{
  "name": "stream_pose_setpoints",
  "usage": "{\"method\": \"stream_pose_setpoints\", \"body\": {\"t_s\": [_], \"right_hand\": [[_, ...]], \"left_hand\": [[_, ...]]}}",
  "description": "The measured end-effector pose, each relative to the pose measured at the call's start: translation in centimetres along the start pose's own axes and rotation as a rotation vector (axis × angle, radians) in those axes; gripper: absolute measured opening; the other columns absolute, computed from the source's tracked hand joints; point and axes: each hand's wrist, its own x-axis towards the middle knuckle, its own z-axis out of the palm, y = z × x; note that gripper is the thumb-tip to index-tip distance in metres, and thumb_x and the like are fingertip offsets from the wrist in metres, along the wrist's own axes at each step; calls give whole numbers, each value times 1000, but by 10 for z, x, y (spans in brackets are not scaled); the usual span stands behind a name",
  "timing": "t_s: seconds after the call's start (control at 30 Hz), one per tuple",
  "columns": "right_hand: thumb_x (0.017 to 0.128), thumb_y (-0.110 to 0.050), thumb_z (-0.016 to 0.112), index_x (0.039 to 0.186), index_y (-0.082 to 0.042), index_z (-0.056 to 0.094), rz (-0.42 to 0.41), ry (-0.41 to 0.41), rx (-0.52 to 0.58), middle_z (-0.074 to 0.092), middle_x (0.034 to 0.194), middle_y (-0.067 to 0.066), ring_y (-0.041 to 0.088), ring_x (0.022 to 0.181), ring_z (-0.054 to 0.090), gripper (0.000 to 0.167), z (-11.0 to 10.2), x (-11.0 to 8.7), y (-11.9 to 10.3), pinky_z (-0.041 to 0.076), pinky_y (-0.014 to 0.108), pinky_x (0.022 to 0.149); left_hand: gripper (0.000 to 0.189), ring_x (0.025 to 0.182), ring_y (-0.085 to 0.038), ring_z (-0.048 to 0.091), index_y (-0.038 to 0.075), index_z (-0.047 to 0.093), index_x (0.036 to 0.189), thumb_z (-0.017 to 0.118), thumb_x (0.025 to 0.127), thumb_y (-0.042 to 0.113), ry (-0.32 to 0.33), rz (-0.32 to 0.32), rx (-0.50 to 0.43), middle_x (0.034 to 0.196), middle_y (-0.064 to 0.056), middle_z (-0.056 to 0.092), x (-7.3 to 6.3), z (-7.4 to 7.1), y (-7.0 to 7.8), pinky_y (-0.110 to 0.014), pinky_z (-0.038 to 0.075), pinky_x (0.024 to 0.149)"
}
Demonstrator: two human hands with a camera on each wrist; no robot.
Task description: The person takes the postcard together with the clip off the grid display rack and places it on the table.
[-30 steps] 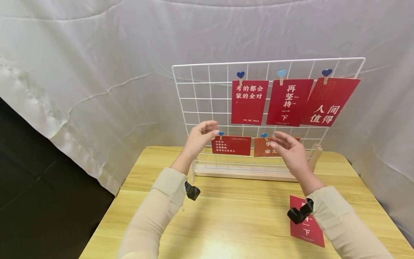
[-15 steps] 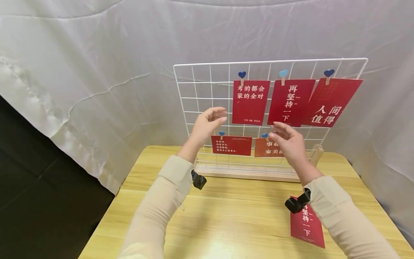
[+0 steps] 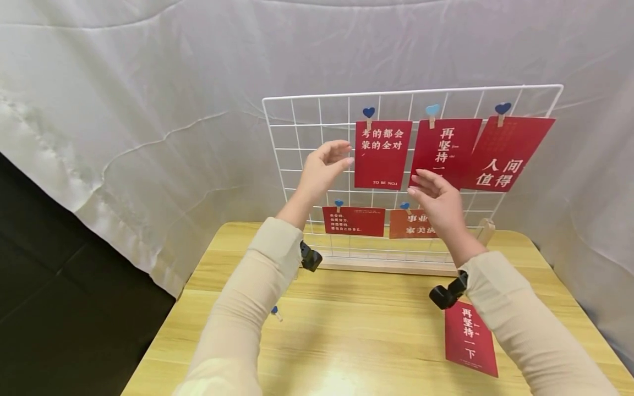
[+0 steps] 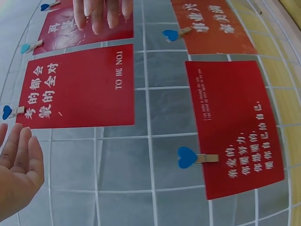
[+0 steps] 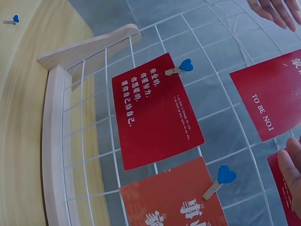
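Observation:
A white wire grid holds red cards pinned with small heart-topped clothespins. My left hand is raised at the left edge of the upper left card, fingers loosely bent and holding nothing. In front of the lower part of the upper middle card is my right hand, also empty, its fingers slightly bent. The upper right card hangs tilted. Below are a red card and an orange card, the latter partly behind my right hand. Blue heart clothespins pin these two.
Another red card lies on the wooden table at the front right, partly under my right sleeve. A loose heart clothespin lies beside my left sleeve. The grid stands in a wooden base, with a pale curtain behind.
Both hands have risen from the lower cards to the upper row, the left also shifting right. The loose clothespin shows more fully beside the left sleeve. The cards stay in place.

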Motion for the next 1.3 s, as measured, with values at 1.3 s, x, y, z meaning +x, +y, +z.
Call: {"method": "stream_pose_setpoints", "body": {"t_s": [1.3], "right_hand": [[73,-21,68,121,-21,50,-1,62,173,52,119,0,14,105,48,51,7,62,42,45,23,79]], "left_hand": [[48,102,-8,49,18,43,126,60,81,21,-26,-46,202,123,3,47,66,14,23,-19,44,77]]}}
